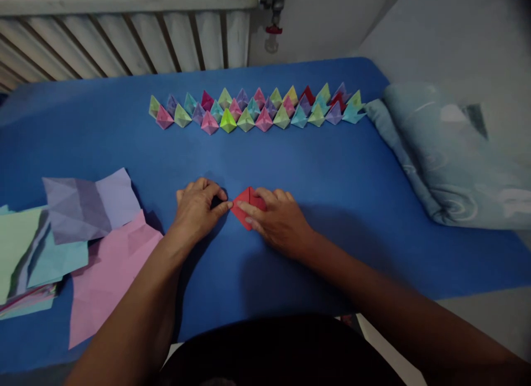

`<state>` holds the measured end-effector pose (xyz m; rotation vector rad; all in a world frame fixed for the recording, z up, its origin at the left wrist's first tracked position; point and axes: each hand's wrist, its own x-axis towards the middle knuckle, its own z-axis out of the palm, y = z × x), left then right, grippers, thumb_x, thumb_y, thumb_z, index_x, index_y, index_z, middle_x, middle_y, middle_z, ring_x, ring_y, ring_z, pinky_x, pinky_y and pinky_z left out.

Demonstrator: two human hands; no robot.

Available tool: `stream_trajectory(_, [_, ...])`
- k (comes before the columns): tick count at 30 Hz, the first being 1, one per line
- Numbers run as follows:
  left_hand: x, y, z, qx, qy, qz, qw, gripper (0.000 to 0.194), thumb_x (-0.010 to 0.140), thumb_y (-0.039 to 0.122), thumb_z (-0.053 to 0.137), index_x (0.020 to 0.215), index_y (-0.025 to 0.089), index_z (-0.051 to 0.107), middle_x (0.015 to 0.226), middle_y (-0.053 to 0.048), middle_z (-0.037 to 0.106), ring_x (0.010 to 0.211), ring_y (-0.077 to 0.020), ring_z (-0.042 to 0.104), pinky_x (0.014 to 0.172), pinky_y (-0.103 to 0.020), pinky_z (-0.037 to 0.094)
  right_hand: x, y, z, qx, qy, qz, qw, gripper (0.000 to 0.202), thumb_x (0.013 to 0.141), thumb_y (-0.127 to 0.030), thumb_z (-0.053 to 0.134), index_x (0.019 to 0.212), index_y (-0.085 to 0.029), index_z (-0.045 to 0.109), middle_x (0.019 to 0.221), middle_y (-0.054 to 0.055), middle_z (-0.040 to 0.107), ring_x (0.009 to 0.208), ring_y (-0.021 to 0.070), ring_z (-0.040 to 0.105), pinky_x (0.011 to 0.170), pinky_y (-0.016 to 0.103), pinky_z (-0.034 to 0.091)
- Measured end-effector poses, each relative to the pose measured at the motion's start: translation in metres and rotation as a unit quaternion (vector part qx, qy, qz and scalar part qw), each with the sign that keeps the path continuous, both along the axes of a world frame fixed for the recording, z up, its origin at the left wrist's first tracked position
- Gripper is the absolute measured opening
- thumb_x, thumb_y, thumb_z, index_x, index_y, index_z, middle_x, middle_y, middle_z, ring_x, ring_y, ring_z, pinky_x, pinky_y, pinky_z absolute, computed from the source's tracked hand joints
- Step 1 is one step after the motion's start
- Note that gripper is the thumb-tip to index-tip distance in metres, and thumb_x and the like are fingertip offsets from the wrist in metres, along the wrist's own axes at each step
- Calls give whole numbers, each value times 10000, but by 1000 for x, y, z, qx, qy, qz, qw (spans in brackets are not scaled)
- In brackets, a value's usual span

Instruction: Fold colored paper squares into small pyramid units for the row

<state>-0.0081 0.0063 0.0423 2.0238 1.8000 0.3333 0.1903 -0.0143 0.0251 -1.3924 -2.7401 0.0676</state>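
Note:
A small piece of folded red origami paper point(244, 210), diamond-shaped, lies on the blue table in front of me. My left hand point(197, 206) pinches its left corner between thumb and index finger. From the right, my right hand point(282, 220) rests over the paper, its fingers pressing on the folded faces and covering the right half. Farther back on the table stand several rows of finished folded paper pieces point(245, 120) in pink, green, blue, purple, yellow and red, each with a pointed tip.
Creased purple paper point(78, 206) and pink paper point(116, 264) lie at the left, next to a stack of coloured sheets point(19, 248). A folded light-blue blanket point(452, 159) sits at the right. Behind the blue table point(199, 159) is a white radiator point(124, 40) with a red-handled valve point(274, 30).

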Motion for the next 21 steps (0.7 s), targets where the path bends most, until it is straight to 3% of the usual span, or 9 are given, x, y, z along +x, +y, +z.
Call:
stream_trajectory(10, [-1,1,3,-10,15,-7,1000,131,805,345,639,848,224,668,923,-54,595,958,-258,541,889,-471,361,15,-7,2,0,-8,-9,1000,383,983,-427,408,1321,-332,562,1337,102,542,974,256,488,768,383,316])
stream_trajectory(14, [9,6,6,-9,30,-14,999,158,799,336,613,880,213,670,956,-69,607,949,-264,554,890,-483,386,15,-7,2,5,8,1,1000,367,967,-408,456,1293,-306,588,1318,112,557,975,265,495,758,383,321])
stream_trajectory(18, [30,23,10,-15,6,-99,995,279,798,276,578,1053,199,664,1036,-93,607,986,-252,559,887,-415,427,15,-6,4,13,43,4,999,337,950,-398,493,1232,-275,631,1287,114,577,949,256,500,756,383,333])
stream_trajectory(21, [42,42,17,-52,43,-159,985,315,740,217,602,1045,211,680,1009,-74,605,943,-225,569,832,-342,443,18,-6,1,25,84,21,996,329,937,-384,516,1214,-258,640,1259,124,584,935,249,502,753,384,348])
